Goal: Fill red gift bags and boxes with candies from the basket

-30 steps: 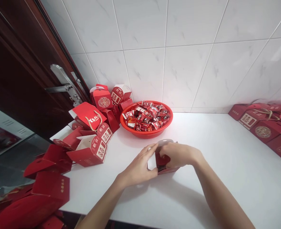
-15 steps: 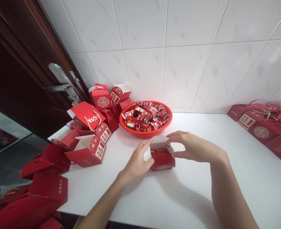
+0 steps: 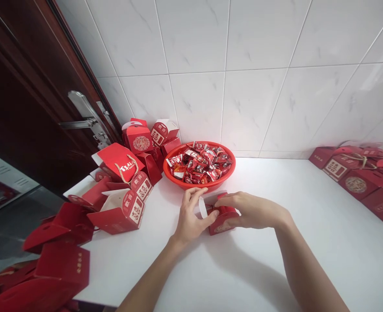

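Observation:
In front of me on the white table stands a small red gift box [image 3: 223, 223], its white-lined flaps partly up. My left hand [image 3: 191, 221] is at the box's left side, thumb pressed on its near edge and fingers behind the white side flap. From the right, my right hand [image 3: 251, 211] reaches over the box, fingers and thumb closed on its upper panels. Much of the top and the contents are hidden under it. Just behind is a red plastic basin [image 3: 168, 177] full of red-wrapped candies [image 3: 198, 162].
Several red boxes [image 3: 120, 212] crowd the table's left side, some with tops open. More red boxes [image 3: 357, 184] stand in a row at the right. A tiled wall [image 3: 256, 108] borders the back, and a dark door with a metal handle [image 3: 84, 123] is at left.
My right hand has moved left and lower over the box, folding its panels inward. My left thumb has come further over the box edge. The view has tilted slightly.

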A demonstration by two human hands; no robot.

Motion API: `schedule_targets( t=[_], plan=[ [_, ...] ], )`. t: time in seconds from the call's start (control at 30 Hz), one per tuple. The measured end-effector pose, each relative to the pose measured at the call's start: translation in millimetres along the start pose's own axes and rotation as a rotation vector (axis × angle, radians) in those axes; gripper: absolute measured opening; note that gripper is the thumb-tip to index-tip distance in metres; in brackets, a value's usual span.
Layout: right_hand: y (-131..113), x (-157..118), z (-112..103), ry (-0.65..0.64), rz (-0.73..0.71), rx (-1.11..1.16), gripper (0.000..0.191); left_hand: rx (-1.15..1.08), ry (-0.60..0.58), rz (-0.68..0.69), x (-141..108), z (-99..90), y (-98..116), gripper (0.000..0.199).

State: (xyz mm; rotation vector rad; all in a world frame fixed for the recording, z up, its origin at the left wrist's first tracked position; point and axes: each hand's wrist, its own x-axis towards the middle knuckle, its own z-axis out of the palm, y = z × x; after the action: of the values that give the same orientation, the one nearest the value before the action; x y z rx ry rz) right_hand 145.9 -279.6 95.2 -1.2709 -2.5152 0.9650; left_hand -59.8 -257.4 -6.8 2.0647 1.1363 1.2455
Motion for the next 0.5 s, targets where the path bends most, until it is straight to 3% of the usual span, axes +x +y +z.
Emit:
schedule_targets(
  t=[0.07,0.17,0.37,0.5],
  plan=[
    [2,2,1,-0.023,0.002,0.018,0.014,-0.022,0.065,0.057,-5,3.7,-3,0.048],
    [4,5,2,-0.064,0.003,0.019,0.016,-0.062,0.064,0.104,-9,6.3,-5,0.044],
    [9,6,2,-0.15,0.025,0.044,0.014,-0.103,-0.143,0.192,-10,5.4,-10,0.04],
    [13,5,0,-0.232,-0.054,0.129,0.028,-0.047,-0.184,0.189,-13,6.4,-11,0.039]
  ],
)
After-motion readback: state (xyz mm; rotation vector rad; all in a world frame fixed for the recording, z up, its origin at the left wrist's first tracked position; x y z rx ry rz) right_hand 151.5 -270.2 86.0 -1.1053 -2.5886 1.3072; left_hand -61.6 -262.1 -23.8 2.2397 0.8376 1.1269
